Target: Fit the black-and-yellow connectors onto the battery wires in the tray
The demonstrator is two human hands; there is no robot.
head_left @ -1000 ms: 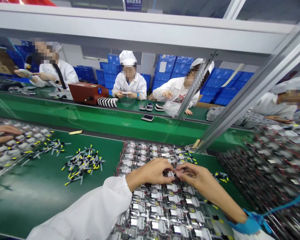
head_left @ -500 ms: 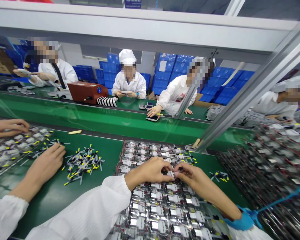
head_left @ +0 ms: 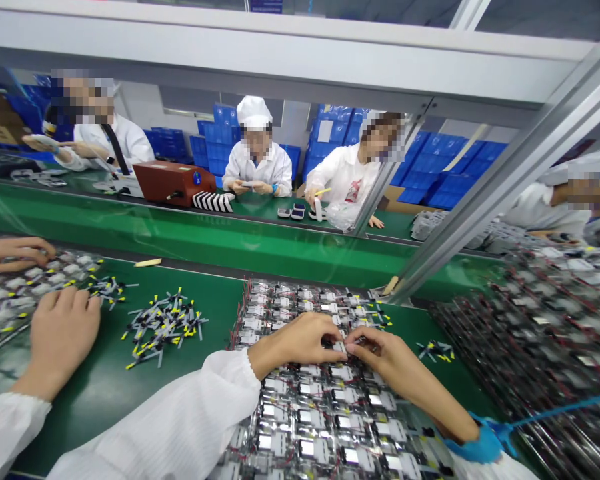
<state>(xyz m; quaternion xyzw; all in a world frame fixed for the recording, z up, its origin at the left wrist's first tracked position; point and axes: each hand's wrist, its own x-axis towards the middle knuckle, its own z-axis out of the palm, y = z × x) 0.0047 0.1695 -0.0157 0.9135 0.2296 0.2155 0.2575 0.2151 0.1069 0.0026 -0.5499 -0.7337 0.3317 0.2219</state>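
A clear plastic tray [head_left: 295,421] lies under my hands, filled with rows of small white-and-silver modules [head_left: 310,419] with thin red wires. My left hand [head_left: 307,339] is above the tray's middle, thumb and fingers closed round one small white module [head_left: 339,347]. From the other side my right hand [head_left: 377,350], with a blue wrist strap [head_left: 480,445], pinches at the same module's edge. Whatever small piece sits between the right fingertips is hidden. Short grey pieces with yellow tips [head_left: 373,313] rest on the tray's far right part.
Loose yellow-tipped grey pieces [head_left: 167,325] form a pile left of the tray, with a smaller group [head_left: 436,351] at right. Stacked filled trays [head_left: 545,333] rise on the right. A co-worker's hand [head_left: 65,333] is at another tray on the left. A metal post [head_left: 480,200] slants overhead.
My hands stay almost in place at the module. The co-worker's nearer hand at left has moved left to their tray. Across the line, another person has drawn a hand back and lifted a pale device.
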